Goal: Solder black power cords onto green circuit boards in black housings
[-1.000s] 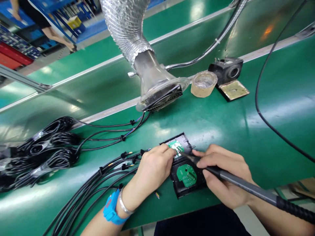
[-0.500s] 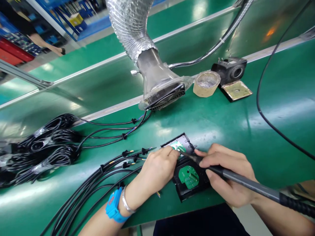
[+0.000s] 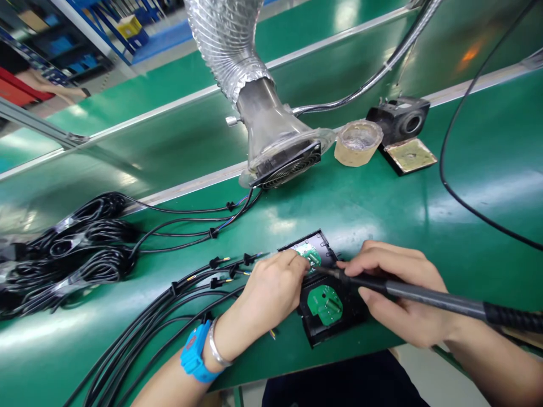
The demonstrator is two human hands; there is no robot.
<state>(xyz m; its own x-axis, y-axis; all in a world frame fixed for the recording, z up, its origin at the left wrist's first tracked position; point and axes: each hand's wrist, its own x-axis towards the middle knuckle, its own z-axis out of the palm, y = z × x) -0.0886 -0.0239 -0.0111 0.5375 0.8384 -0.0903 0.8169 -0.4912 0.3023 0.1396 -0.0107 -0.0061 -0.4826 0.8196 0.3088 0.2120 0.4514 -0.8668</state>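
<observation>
The soldering iron (image 3: 436, 298) points just past nine o'clock, long axis slanting back past three; the right hand (image 3: 418, 317) pinches it behind its tip. The left hand's (image 3: 274, 282) fingers sit by the farther circuit board (image 3: 313, 254), grip hidden.

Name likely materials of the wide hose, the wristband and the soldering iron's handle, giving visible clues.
Wide hose: probably aluminium foil, shiny, with crinkled ridges.
Wristband: perhaps rubber or plastic, matt, no metallic glint.
Soldering iron's handle: likely plastic, satin dark grey with soft highlights; metal is possible.

Green circuit boards (image 3: 326, 306), grey-and-black soldering iron (image 3: 436, 298), blue wristband (image 3: 196, 356), silver bangle (image 3: 214, 343), black cables (image 3: 104, 271), green tabletop (image 3: 382, 215)
</observation>
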